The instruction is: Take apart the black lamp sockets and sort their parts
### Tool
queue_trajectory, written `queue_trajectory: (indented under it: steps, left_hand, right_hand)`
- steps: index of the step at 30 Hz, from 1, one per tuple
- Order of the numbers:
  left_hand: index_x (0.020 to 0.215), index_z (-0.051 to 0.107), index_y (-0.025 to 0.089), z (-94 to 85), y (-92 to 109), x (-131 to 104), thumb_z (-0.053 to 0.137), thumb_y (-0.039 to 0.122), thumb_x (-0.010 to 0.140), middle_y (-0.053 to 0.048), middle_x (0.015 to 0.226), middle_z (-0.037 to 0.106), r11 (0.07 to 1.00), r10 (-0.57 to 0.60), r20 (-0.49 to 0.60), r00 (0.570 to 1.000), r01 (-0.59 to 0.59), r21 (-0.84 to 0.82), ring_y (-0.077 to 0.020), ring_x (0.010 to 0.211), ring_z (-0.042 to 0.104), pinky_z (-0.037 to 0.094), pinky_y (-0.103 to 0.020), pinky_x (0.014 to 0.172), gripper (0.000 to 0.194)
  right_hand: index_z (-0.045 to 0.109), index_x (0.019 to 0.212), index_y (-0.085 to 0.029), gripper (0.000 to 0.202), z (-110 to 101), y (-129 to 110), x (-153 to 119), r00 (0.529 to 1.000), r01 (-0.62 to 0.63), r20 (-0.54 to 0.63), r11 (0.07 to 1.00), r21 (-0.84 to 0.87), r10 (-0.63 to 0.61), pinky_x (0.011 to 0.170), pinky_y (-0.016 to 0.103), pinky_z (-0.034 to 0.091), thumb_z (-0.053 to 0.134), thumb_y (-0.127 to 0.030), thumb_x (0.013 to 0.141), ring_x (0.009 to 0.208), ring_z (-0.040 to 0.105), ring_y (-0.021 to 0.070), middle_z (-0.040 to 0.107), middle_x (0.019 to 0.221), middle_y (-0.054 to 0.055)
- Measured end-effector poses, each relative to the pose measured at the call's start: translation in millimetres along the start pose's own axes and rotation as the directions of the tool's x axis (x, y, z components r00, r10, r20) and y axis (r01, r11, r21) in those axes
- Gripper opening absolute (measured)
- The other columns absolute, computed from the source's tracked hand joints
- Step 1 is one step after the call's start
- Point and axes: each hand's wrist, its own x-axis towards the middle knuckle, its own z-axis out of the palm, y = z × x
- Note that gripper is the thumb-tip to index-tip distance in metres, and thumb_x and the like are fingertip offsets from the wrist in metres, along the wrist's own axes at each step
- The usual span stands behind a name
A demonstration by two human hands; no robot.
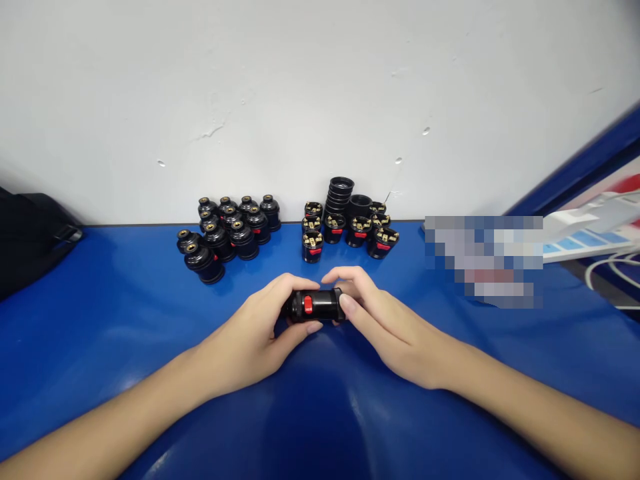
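Observation:
Between my two hands a black lamp holder (pixel 324 305) with a red switch lies on its side, just above or on the blue table. My left hand (pixel 265 327) is closed around its left end, thumb below and fingers over the top. At the right end, a black ring (pixel 339 303) is gripped by the thumb and fingers of my right hand (pixel 385 320). Some fingers of both hands are hidden behind the lamp holder.
Several capped lamp holders (pixel 243 241) stand at the back left. To their right are several open socket bodies (pixel 313 247) with brass terminals, plus a stack of black rings (pixel 340 199). A dark bag (pixel 30 243) sits far left; white cables (pixel 600 267) hang at right.

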Motion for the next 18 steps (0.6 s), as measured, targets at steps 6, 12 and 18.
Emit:
queue_trajectory:
  steps: [6,12,18]
  left_hand:
    - [0.135,0.053,0.032,0.0,-0.7,0.5,0.065,0.024,0.107,0.002,0.122,0.068,1.000,0.000,-0.010,1.000,0.000,0.000,-0.0137,0.106,0.066,0.051,-0.027,0.093,0.032]
    - [0.134,0.054,0.030,-0.6,0.2,0.7,0.065,0.024,0.106,0.001,0.120,0.068,1.000,-0.006,-0.006,1.000,0.006,0.002,-0.0148,0.104,0.066,0.052,-0.028,0.091,0.031]
    - [0.135,0.054,0.031,-0.3,0.0,1.2,0.065,0.025,0.107,0.001,0.120,0.069,1.000,-0.005,-0.005,1.000,0.005,0.004,-0.0150,0.103,0.067,0.052,-0.028,0.090,0.031]
  right_hand:
    - [0.038,0.142,-0.025,0.034,-0.2,-0.8,-0.9,0.998,0.063,-0.012,0.998,-0.021,-0.064,0.081,0.036,0.054,0.049,-0.033,0.111,0.088,0.059,0.0196,0.055,0.104,0.003]
    - [0.038,0.141,-0.025,0.028,0.9,-0.1,0.3,0.999,0.043,-0.026,0.999,-0.001,-0.043,0.079,0.036,0.053,0.040,-0.031,0.114,0.085,0.059,0.0198,0.058,0.103,0.003]
    - [0.037,0.145,-0.025,0.032,-1.1,-1.6,1.0,1.000,-0.002,0.011,1.000,0.008,0.002,0.081,0.037,0.054,0.037,-0.037,0.116,0.086,0.061,0.0200,0.061,0.105,0.004]
